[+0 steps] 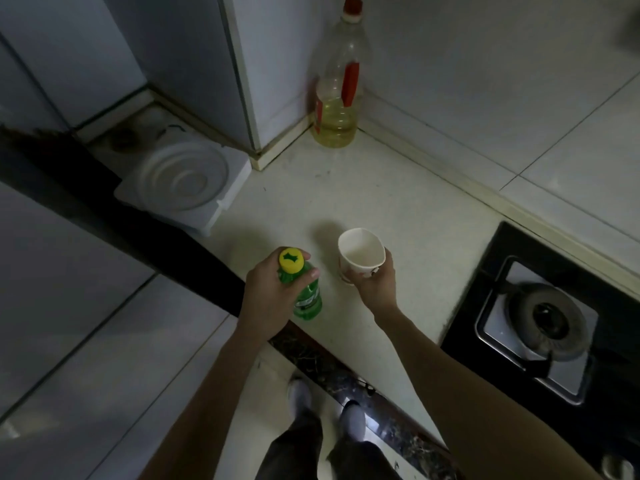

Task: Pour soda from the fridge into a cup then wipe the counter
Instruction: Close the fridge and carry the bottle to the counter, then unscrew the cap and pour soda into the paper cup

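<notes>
Label (305, 301) on the green soda bottle (300, 276) a blur; stove (462, 315) partly beyond the right edge.

a home kitchen: gas stove (543, 317), tiled wall (519, 81), oil bottle (337, 88) on counter (363, 195).

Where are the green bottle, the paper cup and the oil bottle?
green bottle (308, 301), head view, on its lower body
paper cup (360, 252), head view, on its inner wall
oil bottle (334, 117), head view, on its oil-filled part
</notes>
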Demonstrator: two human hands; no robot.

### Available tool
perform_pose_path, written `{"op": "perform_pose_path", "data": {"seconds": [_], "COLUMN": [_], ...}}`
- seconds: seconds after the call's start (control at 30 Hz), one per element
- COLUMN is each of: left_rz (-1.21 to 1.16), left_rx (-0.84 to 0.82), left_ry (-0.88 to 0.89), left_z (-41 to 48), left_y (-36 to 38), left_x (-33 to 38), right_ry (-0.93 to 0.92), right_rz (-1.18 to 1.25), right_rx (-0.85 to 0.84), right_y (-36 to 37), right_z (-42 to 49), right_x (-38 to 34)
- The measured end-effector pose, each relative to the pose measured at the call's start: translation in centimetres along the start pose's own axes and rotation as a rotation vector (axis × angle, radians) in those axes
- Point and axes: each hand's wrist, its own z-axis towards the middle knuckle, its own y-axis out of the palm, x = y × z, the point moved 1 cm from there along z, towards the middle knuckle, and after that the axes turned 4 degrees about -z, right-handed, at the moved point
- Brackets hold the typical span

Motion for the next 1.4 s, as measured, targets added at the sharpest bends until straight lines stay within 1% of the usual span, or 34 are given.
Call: {"op": "perform_pose_path", "data": {"seconds": [0.17, 0.33, 0.43, 0.57, 0.7, 0.77, 0.97, 1.2, 1.4], "left_rz": [0.019, 0.037, 0.023, 0.042, 0.157, 0.188, 0.183, 0.154, 0.132], "left_rx": [-0.006, -0.041, -0.083, -0.186, -0.355, -0.422, -0.589, -0.703, -0.844], "left_ry": [0.034, 0.086, 0.097, 0.157, 0.246, 0.288, 0.348, 0.413, 0.479], "left_z": [1.0, 1.2, 1.1, 0.0, -2.5, -4.5, -13.1, -26.0, -37.2], "left_y": [-0.2, 1.1, 1.9, 4.0, 7.5, 9.5, 15.1, 22.4, 29.1], "left_x": [0.5, 1.9, 2.6, 4.2, 5.8, 6.6, 8.9, 10.1, 11.4], "right_ry": [-0.009, -0.026, -0.021, -0.042, -0.068, -0.089, -0.089, -0.049, 0.047], "right_rz": [0.094, 0.198, 0.222, 0.222, 0.179, 0.149, 0.101, 0.269, 0.243], "right_rx": [0.031, 0.162, 0.218, 0.259, 0.317, 0.355, 0.548, 0.660, 0.878], "right_y": [-0.3, -3.2, -5.8, -9.1, -12.4, -14.4, -21.3, -30.7, -38.3], "right_z": [-0.9, -2.7, -4.1, -6.9, -10.0, -11.9, -20.1, -33.9, -46.3], "right_x": [-1.6, -3.6, -3.2, -2.3, -1.2, -0.3, 3.4, 10.7, 18.8]}}
